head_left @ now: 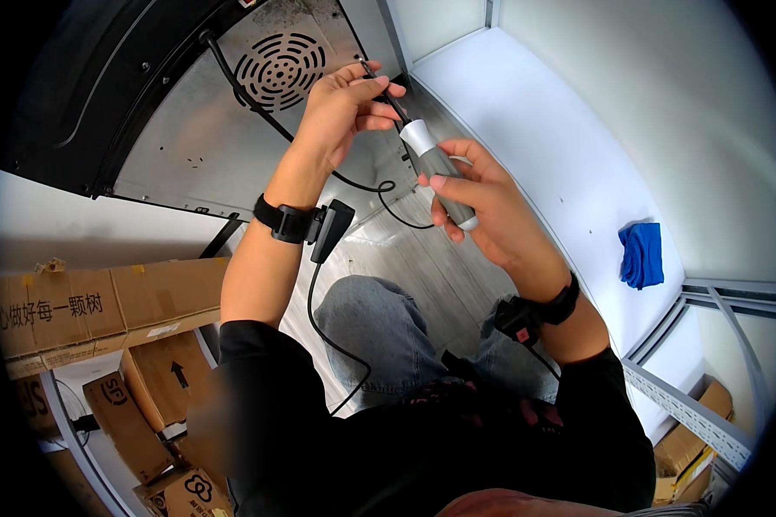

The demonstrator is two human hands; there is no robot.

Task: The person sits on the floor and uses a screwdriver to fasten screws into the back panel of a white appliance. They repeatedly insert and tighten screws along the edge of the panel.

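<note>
My right hand (pixel 483 202) grips the grey handle of a screwdriver (pixel 435 168) with a silver collar, held up in front of me. My left hand (pixel 341 108) pinches the thin dark shaft (pixel 386 93) near its tip with thumb and fingers. Both wrists wear black bands, and a small black device with a cable (pixel 328 228) hangs from the left one. Behind the hands stands the grey metal back panel of an appliance (pixel 190 146) with a round vent grille (pixel 280 69) and a black cord (pixel 250 99) running across it.
A white shelf surface (pixel 543 146) stretches to the right with a blue cloth (pixel 642 254) lying on it. Cardboard boxes (pixel 86 310) are stacked at the lower left. A metal rack rail (pixel 690 414) runs at the lower right. My knees in jeans (pixel 379 327) are below.
</note>
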